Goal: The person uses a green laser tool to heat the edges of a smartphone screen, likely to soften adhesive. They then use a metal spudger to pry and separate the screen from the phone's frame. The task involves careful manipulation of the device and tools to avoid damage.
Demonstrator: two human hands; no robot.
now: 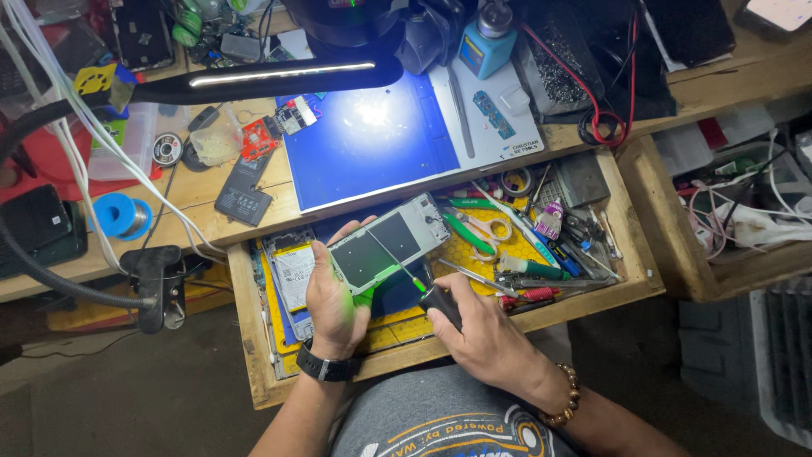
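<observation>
Lamp bar [279, 74] glares on blue mat [372, 140]; floor dim; edges distorted; focus sharp.

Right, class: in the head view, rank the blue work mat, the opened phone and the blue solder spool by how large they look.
1. Blue work mat, clearly largest.
2. Opened phone, held in the left hand.
3. Blue solder spool, smallest.

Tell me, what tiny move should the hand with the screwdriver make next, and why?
Probably turn the screwdriver gently where it is. The right hand grips its black handle, and its thin tip rests on the opened phone, which the left hand holds tilted over the open drawer. Whether the tip sits in a screw is too small to tell.
</observation>
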